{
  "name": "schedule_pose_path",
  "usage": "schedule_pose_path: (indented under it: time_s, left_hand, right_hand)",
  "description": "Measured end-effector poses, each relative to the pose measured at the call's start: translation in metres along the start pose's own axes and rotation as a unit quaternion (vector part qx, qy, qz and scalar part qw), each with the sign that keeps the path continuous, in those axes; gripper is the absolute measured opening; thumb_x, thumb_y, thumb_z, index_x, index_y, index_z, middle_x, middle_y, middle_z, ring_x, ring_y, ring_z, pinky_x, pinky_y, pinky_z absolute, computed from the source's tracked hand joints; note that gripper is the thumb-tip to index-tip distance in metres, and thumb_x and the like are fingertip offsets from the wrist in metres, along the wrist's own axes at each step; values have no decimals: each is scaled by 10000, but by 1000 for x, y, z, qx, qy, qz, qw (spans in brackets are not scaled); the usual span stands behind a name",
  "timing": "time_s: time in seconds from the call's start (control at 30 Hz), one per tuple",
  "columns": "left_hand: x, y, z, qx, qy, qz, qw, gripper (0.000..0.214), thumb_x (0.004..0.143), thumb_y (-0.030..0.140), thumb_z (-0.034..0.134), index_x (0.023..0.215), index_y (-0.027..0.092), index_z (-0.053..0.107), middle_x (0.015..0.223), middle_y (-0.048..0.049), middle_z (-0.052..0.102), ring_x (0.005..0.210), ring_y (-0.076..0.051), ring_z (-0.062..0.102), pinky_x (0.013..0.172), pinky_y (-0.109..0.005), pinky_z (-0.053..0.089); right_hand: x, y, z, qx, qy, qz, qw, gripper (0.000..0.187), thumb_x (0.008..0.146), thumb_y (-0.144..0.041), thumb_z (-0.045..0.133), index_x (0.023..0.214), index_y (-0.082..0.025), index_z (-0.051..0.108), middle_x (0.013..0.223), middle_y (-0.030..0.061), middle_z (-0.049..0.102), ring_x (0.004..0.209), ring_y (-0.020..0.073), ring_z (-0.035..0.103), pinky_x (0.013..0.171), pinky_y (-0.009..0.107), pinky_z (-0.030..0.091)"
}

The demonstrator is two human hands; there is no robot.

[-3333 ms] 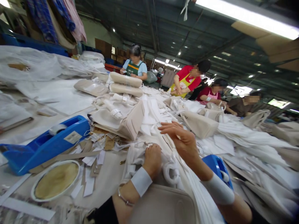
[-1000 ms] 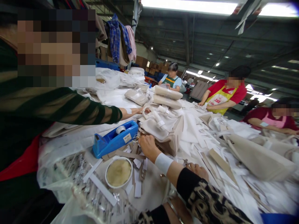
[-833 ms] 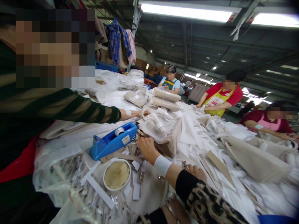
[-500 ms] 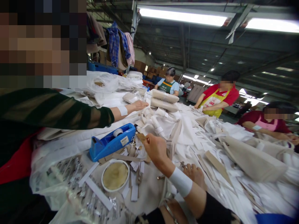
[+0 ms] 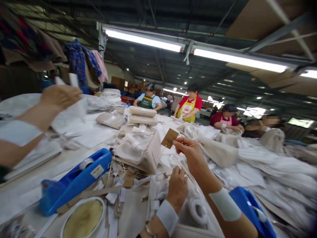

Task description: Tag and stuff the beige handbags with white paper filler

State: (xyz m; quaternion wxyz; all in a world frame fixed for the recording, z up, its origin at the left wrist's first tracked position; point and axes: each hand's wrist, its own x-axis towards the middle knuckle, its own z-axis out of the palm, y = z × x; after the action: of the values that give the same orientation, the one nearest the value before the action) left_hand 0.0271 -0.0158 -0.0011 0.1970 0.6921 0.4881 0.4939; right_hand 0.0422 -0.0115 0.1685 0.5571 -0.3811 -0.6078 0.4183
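My right hand (image 5: 189, 148) is raised over the pile, pinching a small brown card (image 5: 170, 138) at one corner between thumb and fingertips. Lower down, my left hand (image 5: 177, 186) is closed with its fingers curled over a beige fabric bag (image 5: 158, 191); what lies under the fingertips is partly hidden. Left of it lie loose paper strips and another small brown card (image 5: 128, 178). A blue tape dispenser (image 5: 76, 178) stands further left, with a round tub of yellowish paste (image 5: 83, 218) in front of it.
A co-worker's hand (image 5: 58, 97) with a wrist band is raised at the left. Stacked beige bags (image 5: 141, 115) and white material cover the table ahead. Another blue dispenser (image 5: 250, 211) sits at the lower right. Several people work along the far side.
My right hand has lifted the brown card up and away from beside the tape dispenser. The co-worker's hand has drawn back left and up. My view has turned right.
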Motion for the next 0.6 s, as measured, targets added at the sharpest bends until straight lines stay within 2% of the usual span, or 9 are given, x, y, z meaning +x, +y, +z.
schedule_pose_path:
  time_s: [0.1,0.23,0.3,0.4,0.47,0.6]
  left_hand:
    - [2,0,0,-41,5,21,999,292,868,60,404,1051,162,607,1047,-97,576,1006,-216,550,944,-385,458]
    - [6,-5,-3,-98,0,37,994,364,834,30,362,1032,175,630,990,-88,602,967,-219,565,912,-380,453]
    - [8,-3,-4,-123,-1,36,992,324,840,61,389,992,181,649,969,-93,625,936,-230,577,879,-385,459]
    - [10,8,-6,-165,-22,39,985,245,904,193,447,1004,201,671,1021,-101,666,954,-240,600,873,-382,464]
    - [9,18,-9,-248,-80,28,965,247,920,292,493,1057,212,682,1085,-102,679,978,-238,613,876,-367,470]
    - [6,35,-13,-420,-232,-36,876,257,855,336,632,1067,206,699,1059,-84,698,972,-229,620,893,-340,464]
  right_hand:
    - [-19,-10,-49,54,34,43,997,252,631,-369,778,723,-172,649,706,11,680,660,150,639,598,244,490]
    - [-55,-23,-104,65,122,73,988,332,641,-401,786,798,-186,588,727,44,729,645,194,704,580,255,519]
    - [-70,-23,-124,64,150,82,983,348,641,-398,788,806,-194,559,688,43,727,607,196,703,558,251,515]
    - [-85,-10,-143,60,126,116,983,337,661,-390,769,829,-193,554,671,47,724,594,196,700,537,248,502]
    - [-89,6,-149,61,91,139,984,317,677,-390,753,821,-189,554,673,41,718,591,183,692,550,251,500]
    - [-89,40,-149,75,53,140,986,297,720,-418,718,800,-187,550,704,27,714,605,159,677,564,246,490]
